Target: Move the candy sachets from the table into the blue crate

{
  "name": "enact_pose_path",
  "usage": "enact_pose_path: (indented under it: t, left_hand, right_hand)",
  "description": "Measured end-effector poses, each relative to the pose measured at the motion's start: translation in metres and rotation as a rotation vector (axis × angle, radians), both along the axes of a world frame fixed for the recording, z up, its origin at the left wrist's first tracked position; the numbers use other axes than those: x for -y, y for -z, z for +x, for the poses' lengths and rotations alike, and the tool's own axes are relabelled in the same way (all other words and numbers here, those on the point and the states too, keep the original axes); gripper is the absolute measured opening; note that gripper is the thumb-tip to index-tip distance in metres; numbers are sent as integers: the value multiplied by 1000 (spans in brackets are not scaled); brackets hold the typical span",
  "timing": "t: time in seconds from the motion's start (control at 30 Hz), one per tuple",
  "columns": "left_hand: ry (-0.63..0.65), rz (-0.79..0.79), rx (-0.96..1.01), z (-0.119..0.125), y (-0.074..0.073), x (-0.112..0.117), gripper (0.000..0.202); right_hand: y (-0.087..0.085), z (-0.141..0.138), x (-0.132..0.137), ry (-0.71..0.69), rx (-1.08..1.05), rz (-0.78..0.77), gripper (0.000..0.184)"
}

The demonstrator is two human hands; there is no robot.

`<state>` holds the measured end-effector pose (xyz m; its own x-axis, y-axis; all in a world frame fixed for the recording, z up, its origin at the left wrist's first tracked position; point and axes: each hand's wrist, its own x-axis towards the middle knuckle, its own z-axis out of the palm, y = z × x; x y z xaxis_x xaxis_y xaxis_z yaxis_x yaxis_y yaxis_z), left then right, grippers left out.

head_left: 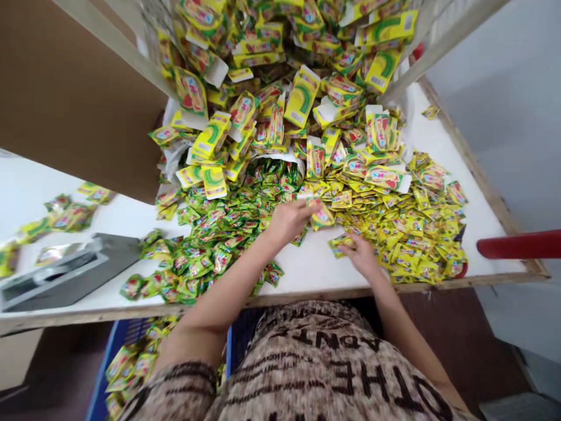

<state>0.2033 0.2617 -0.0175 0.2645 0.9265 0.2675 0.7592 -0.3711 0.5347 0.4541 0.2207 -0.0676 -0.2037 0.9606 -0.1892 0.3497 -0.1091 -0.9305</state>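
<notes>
My left hand [287,222] is closed at the middle of the white table, its fingertips pinching a small yellow box [323,216], slightly blurred. To its right and nearer the front edge, my right hand [363,256] grips a small yellow-green packet [339,245] between thumb and fingers. Left of my hands spreads a heap of green packets [214,234]. On the right lies a heap of yellow packets [407,240]. Behind both, yellow cartons [302,96] with open white flaps are piled up, spilling from a white-framed bin.
A grey metal device [83,272] stands on the table's left, with loose packets [72,216] behind it. A large brown cardboard sheet [79,93] rises at the left. One red bar [521,244] juts in from the right. Below the table edge, a blue crate [105,362] holds filled packets.
</notes>
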Motion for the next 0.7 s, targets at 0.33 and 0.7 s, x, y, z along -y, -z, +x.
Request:
enact_pose_path:
  t: [0.33,0.7]
  left_hand:
    - [-133,-573,797,7,62,111,32]
    - [-330,-495,1143,39,64,130,48]
  right_hand:
    - [0,-70,-32,-92,-6,234,27]
    - [-33,-53,-21,-489,329,174,24]
